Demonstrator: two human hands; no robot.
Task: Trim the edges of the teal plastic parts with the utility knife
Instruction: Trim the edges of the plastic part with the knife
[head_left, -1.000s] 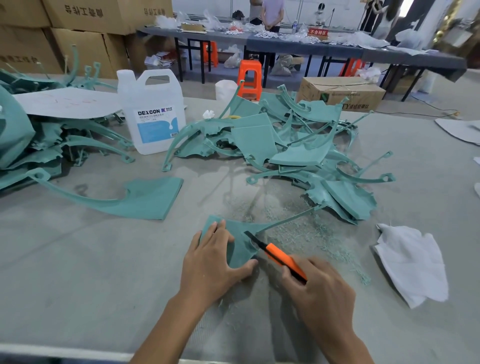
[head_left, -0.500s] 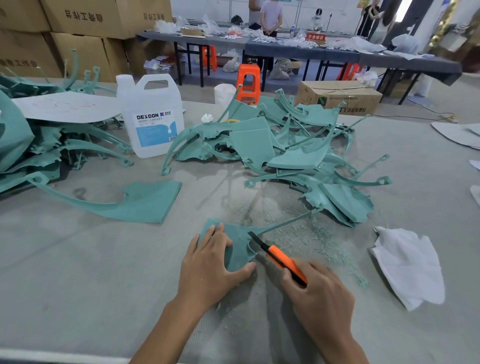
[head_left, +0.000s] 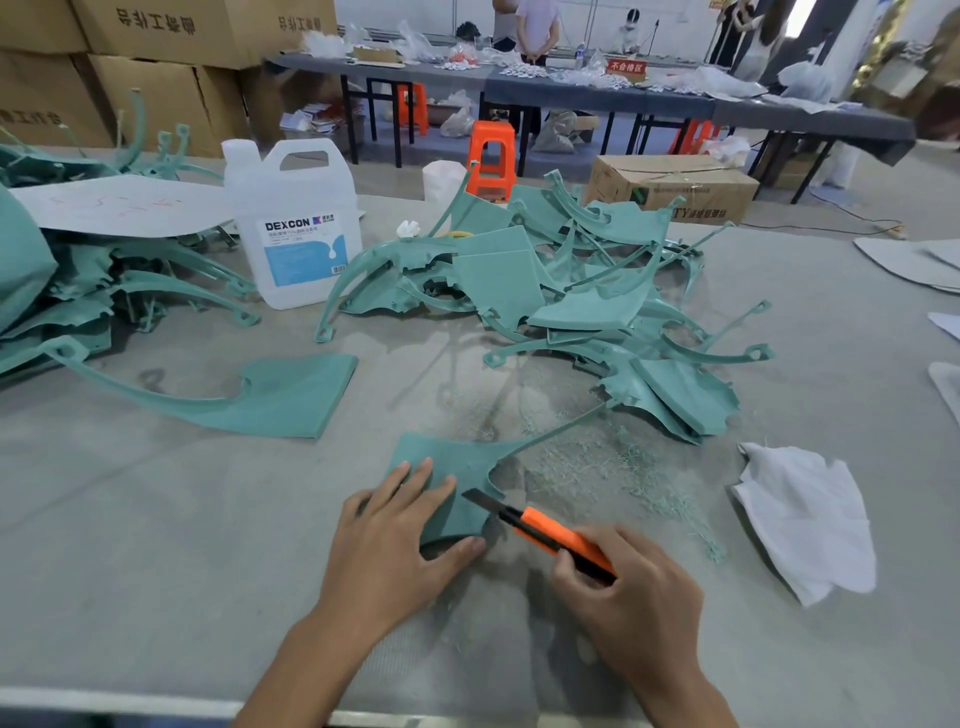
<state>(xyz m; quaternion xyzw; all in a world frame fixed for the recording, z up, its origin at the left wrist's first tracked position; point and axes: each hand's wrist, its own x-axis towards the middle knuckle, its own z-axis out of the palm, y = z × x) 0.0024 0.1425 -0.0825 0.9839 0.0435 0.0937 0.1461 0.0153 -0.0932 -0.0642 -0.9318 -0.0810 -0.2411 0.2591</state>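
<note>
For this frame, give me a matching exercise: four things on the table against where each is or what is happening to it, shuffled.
1 utility knife
2 white jug
3 white cloth
4 flat teal part

A pressed down by the left hand
B gripped by the right hand
C lying right of the shavings
D upright, left of the teal pile

Pairs: 1-B, 2-D, 3-C, 4-A

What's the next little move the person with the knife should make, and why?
Probably draw the knife along the part's right edge, toward themselves. The left hand presses the part flat on the table, the right hand grips the knife, and the blade tip sits at that edge, beside shavings.
</note>
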